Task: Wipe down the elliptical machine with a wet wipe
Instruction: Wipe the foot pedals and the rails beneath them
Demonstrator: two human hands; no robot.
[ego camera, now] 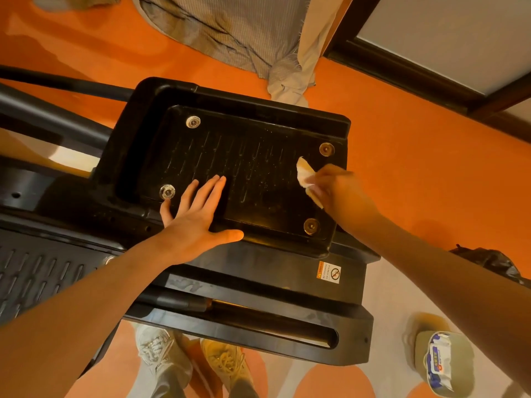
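Observation:
The elliptical machine's black foot pedal [247,156] fills the middle of the view, ribbed, with a round bolt cap near each corner. My left hand [195,216] lies flat on the pedal's near left part, fingers straight and spread. My right hand [342,191] grips a crumpled white wet wipe [305,173] and holds it against the pedal's right side, between the two right bolt caps. The right hand is slightly blurred. Below the pedal lies the machine's black base rail [258,320] with a warning sticker [330,272].
A second ribbed pedal [37,277] sits at the left. A wet wipe packet [441,360] lies on the floor at bottom right. Grey curtain fabric [230,30] hangs down at the top. My two shoes [189,357] stand under the rail. The floor is orange.

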